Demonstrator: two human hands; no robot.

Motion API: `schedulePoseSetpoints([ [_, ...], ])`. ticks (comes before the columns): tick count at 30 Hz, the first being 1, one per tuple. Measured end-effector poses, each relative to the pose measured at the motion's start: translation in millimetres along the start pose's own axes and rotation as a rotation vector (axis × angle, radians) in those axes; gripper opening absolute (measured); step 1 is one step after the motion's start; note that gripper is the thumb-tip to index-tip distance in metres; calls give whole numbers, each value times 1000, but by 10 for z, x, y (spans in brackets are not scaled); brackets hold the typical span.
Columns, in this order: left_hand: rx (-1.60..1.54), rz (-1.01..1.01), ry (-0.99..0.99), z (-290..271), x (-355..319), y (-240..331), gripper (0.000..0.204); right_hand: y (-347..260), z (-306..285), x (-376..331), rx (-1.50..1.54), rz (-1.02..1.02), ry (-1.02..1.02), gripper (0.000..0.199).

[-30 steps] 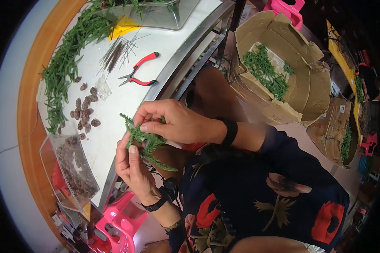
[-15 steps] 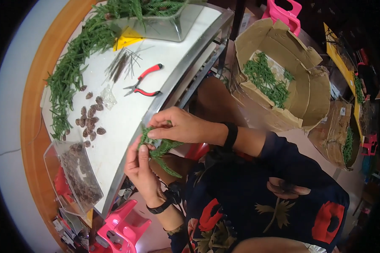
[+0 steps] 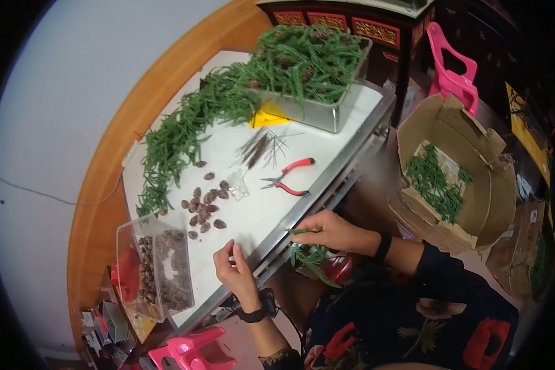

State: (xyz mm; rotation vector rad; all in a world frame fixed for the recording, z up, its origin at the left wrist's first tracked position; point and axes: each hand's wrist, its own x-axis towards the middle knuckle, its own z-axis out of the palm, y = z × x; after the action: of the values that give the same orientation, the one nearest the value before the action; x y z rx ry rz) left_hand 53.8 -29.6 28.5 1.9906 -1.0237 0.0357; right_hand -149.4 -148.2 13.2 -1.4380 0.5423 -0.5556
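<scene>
My right hand (image 3: 340, 235) is closed on a green artificial pine sprig (image 3: 314, 264), just off the table's metal edge. Part of the sprig pokes out past the fingertips and its longer fronds hang below the hand. To the left, my left hand (image 3: 235, 276) is over the table's near edge, fingers loosely bent and thumb apart, with nothing seen in it. Beyond it several small brown pine cones (image 3: 202, 211) lie loose on the white tabletop. Red-handled pliers (image 3: 290, 177) rest with jaws spread, near a bundle of thin dark wires (image 3: 257, 148) and a small clear bag (image 3: 237, 185).
A clear bin (image 3: 327, 114) heaped with green sprigs and cones stands at the back, a garland (image 3: 166, 145) trailing from it. Another clear bin (image 3: 185, 271) holds pine cones at left. A cardboard box (image 3: 487, 185) with sprigs stands right, pink chairs (image 3: 455, 71) around.
My hands have parted: the left has let go of the sprig and moved left over the table edge, while the right keeps the sprig. The view has swung, showing more of the far bin.
</scene>
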Motion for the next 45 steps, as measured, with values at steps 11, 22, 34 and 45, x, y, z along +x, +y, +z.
schedulePoseSetpoints([
  [11,83,-78,159,-105,227,-1013,21,-249,-74,42,4,-76,-1,24],
  [22,124,-55,241,-78,115,-892,18,-1136,-87,634,-85,-117,-221,25],
  [34,135,-12,225,-81,128,-911,14,-1566,372,1259,-321,121,-1231,24],
  [45,88,-47,200,-108,136,-823,16,-1499,1100,2579,396,-242,-243,32],
])
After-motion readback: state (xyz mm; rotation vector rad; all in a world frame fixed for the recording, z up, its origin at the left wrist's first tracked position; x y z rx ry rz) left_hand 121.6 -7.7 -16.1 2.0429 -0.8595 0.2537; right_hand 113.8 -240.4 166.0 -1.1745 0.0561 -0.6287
